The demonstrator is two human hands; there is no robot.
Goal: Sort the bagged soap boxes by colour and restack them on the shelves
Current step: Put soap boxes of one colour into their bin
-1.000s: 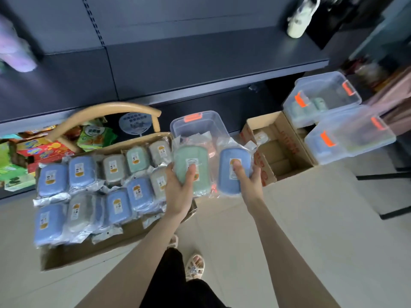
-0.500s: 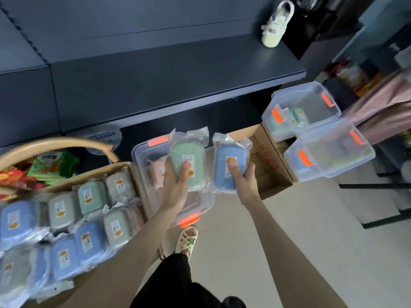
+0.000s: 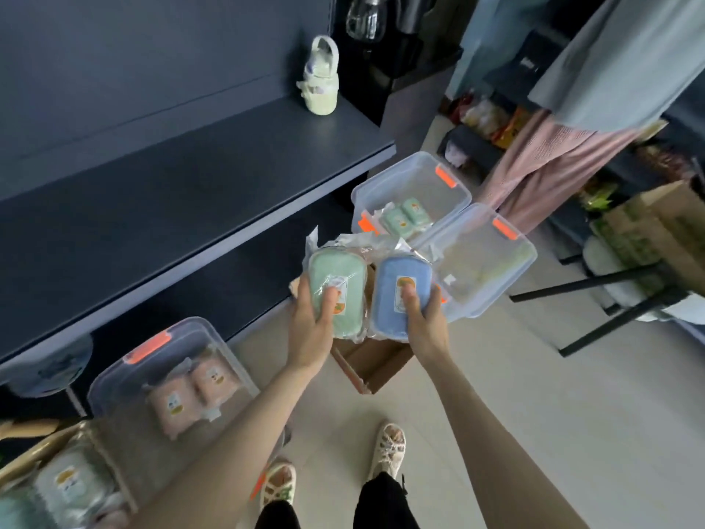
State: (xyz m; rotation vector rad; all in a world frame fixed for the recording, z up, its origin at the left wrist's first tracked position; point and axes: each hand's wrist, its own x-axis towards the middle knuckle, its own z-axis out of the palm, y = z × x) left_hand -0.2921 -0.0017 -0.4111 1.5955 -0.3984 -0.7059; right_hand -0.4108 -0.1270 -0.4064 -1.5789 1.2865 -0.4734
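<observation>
My left hand (image 3: 311, 330) grips a bagged green soap box (image 3: 337, 295), thumb on its label. My right hand (image 3: 425, 326) grips a bagged blue soap box (image 3: 400, 290) the same way. Both boxes are held side by side over a cardboard box (image 3: 368, 370) on the floor. Just beyond them stand two clear bins with orange latches: the far bin (image 3: 412, 185) holds two green soap boxes (image 3: 404, 219), the near bin (image 3: 492, 261) looks pale inside. A third clear bin (image 3: 168, 360) at lower left holds pink soap boxes (image 3: 194, 395). The dark shelf (image 3: 183, 185) runs along the left.
A carton with more bagged soap boxes (image 3: 68, 490) sits at the bottom left corner. A pale green bottle (image 3: 320, 84) stands on the shelf's far end. Hanging clothes (image 3: 564, 154), a black stand's legs (image 3: 618, 307) and stacked goods crowd the right. My feet (image 3: 385, 448) stand on pale floor.
My view and both hands have swung right, away from the carton of soap boxes, carrying the green and blue boxes toward the two clear bins. The grips are unchanged.
</observation>
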